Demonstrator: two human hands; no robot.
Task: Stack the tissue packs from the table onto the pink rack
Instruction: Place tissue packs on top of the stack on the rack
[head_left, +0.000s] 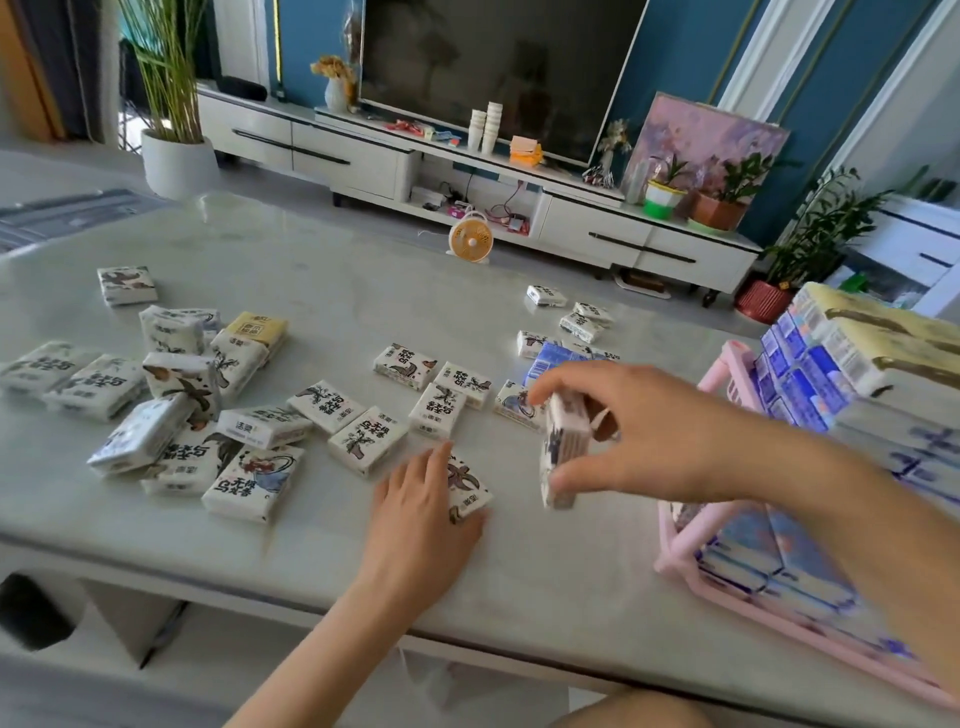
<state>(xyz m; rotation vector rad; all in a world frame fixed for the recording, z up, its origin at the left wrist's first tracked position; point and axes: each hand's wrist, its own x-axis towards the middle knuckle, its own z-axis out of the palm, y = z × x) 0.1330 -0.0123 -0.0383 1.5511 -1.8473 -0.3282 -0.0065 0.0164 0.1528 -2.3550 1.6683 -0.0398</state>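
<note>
Many small white tissue packs lie scattered over the pale table, with a heap at the left and a few at the far right. My right hand holds one pack on edge above the table, thumb below and fingers on top. My left hand rests flat on another pack lying near the front. The pink rack stands at the right, its tiers filled with blue and white packs.
A yellow-topped pack sits in the left heap. A blue pack lies behind my right hand. Beyond the table are a small orange fan, a white TV cabinet and potted plants.
</note>
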